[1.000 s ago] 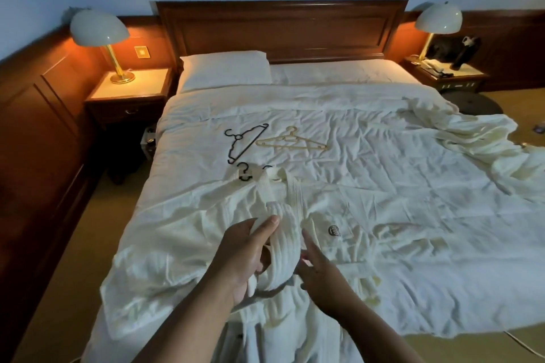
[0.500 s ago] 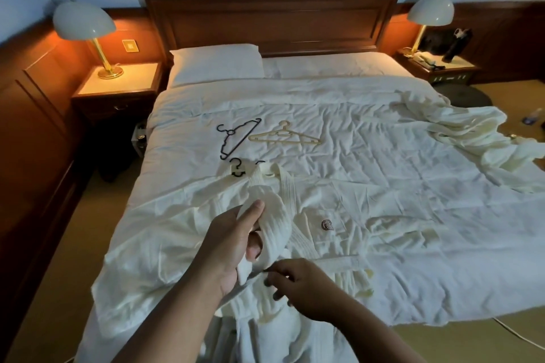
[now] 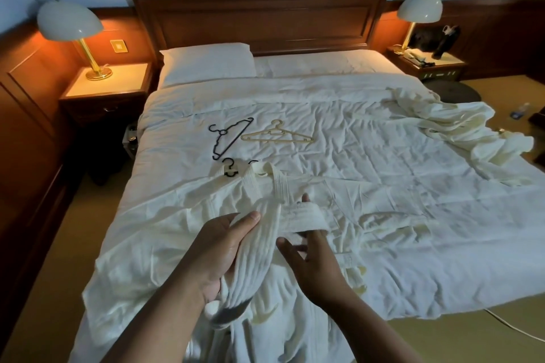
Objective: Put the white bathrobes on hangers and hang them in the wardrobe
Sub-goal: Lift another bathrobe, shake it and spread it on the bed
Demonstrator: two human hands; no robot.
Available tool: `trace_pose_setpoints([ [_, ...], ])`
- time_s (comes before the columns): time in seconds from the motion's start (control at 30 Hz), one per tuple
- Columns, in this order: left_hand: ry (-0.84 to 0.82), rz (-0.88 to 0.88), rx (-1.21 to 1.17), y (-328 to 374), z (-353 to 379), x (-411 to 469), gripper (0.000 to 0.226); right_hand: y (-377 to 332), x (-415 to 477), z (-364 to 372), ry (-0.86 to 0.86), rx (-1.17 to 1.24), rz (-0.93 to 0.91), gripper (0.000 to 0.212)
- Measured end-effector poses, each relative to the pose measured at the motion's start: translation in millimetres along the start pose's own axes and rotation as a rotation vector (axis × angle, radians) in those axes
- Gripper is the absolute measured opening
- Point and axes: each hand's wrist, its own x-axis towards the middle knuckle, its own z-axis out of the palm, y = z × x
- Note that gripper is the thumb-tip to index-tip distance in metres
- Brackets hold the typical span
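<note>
The nearer bathrobe lies spread face-up across the near left part of the bed, collar toward the headboard, probably so it can be dressed flat before it is lifted. The left grip is closed round the robe's bunched front panels, thumb on top. This seems meant to gather the loose edges and keep them from sliding while the other hand works.

At the collar a dark hook pokes out, which suggests a hanger is already inside the shoulders. Just beyond it, a spare black hanger and a beige hanger lie side by side within reach, likely set aside for later.

The belt is draped as a flat band over the right grip. Its fingers run fairly straight beneath the band with the thumb spread wide, carrying rather than clenching, perhaps to wrap the belt round the gathered front.

The second bathrobe sits crumpled on the far right edge of the bed, not yet hung. No wardrobe is in view.
</note>
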Motion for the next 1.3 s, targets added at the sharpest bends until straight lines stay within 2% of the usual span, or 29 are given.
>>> trace_pose_setpoints([
  [0.07, -0.016, -0.040, 0.015, -8, -2, -2, 0.027, 0, 4, -3, 0.021, -0.074, -0.233, 0.057],
  [0.1, -0.030, -0.056, 0.042, -12, -2, -2, 0.029, 3, 8, -6, 0.018, -0.148, -0.324, 0.059],
  [0.17, -0.060, -0.091, 0.131, -19, -4, -1, 0.034, 7, 18, -13, -0.059, -0.261, -0.363, 0.044],
  [0.23, -0.073, -0.137, 0.206, -27, -6, 3, 0.035, 3, 19, -17, -0.210, -0.266, -0.206, 0.023],
  [0.3, -0.045, -0.132, 0.199, -32, -12, 12, 0.033, 3, 21, -21, -0.327, -0.271, -0.001, 0.025],
  [0.33, 0.004, -0.115, 0.193, -33, -17, 18, 0.032, 4, 23, -27, -0.349, -0.313, 0.089, 0.028],
  [0.4, 0.224, -0.092, 0.175, -40, -41, 33, 0.026, 19, 29, -45, -0.347, -0.355, 0.297, 0.030],
  [0.43, 0.348, -0.105, 0.114, -45, -58, 38, 0.023, 35, 32, -58, -0.283, -0.301, 0.450, 0.026],
  [0.5, 0.543, -0.146, -0.104, -63, -100, 46, 0.027, 78, 32, -91, 0.029, -0.085, 0.743, 0.016],
  [0.57, 0.639, -0.149, -0.227, -80, -129, 45, 0.032, 112, 17, -121, 0.350, 0.051, 0.877, 0.033],
  [0.6, 0.659, -0.129, -0.277, -88, -137, 46, 0.035, 124, 8, -131, 0.439, 0.062, 0.904, 0.036],
  [0.67, 0.626, -0.093, -0.385, -98, -136, 45, 0.028, 136, -2, -139, 0.483, 0.151, 0.876, 0.035],
  [0.7, 0.559, -0.086, -0.427, -99, -127, 43, 0.026, 134, -5, -135, 0.485, 0.292, 0.825, 0.031],
  [0.77, 0.414, -0.087, -0.500, -100, -104, 41, 0.021, 122, -5, -121, 0.464, 0.774, 0.730, 0.016],
  [0.8, 0.360, -0.079, -0.499, -101, -92, 40, 0.023, 117, -3, -111, 0.467, 0.982, 0.670, 0.010],
  [0.87, 0.304, -0.012, -0.272, -101, -69, 41, 0.031, 96, 0, -89, 0.428, 1.057, 0.655, 0.024],
  [0.9, 0.260, 0.059, -0.058, -101, -59, 41, 0.033, 89, 2, -81, 0.392, 0.915, 0.642, 0.032],
  [0.93, 0.200, 0.151, 0.233, -104, -53, 40, 0.035, 83, 3, -73, 0.315, 0.632, 0.581, 0.036],
  [1.0, 0.011, 0.351, 0.916, -115, -43, 40, 0.035, 86, 0, -65, -0.018, -0.110, 0.277, 0.031],
  [1.03, -0.106, 0.393, 1.201, -122, -41, 40, 0.031, 92, -3, -65, -0.214, -0.447, 0.116, 0.030],
  [1.1, -0.310, 0.446, 1.594, -143, -50, 40, 0.036, 116, -12, -77, -0.490, -0.900, -0.122, 0.049],
  [1.13, -0.348, 0.496, 1.732, -156, -61, 44, 0.044, 142, -15, -89, -0.533, -1.071, -0.205, 0.055],
  [1.17, -0.329, 0.492, 1.833, -164, -76, 49, 0.051, 165, -18, -104, -0.501, -1.189, -0.212, 0.056],
  [1.23, -0.185, 0.450, 1.899, -178, -115, 61, 0.051, 195, -19, -138, -0.362, -1.327, -0.081, 0.052],
  [1.3, -0.077, 0.328, 1.831, -179, -144, 63, 0.031, 196, -19, -164, -0.320, -1.408, 0.179, 0.027],
])
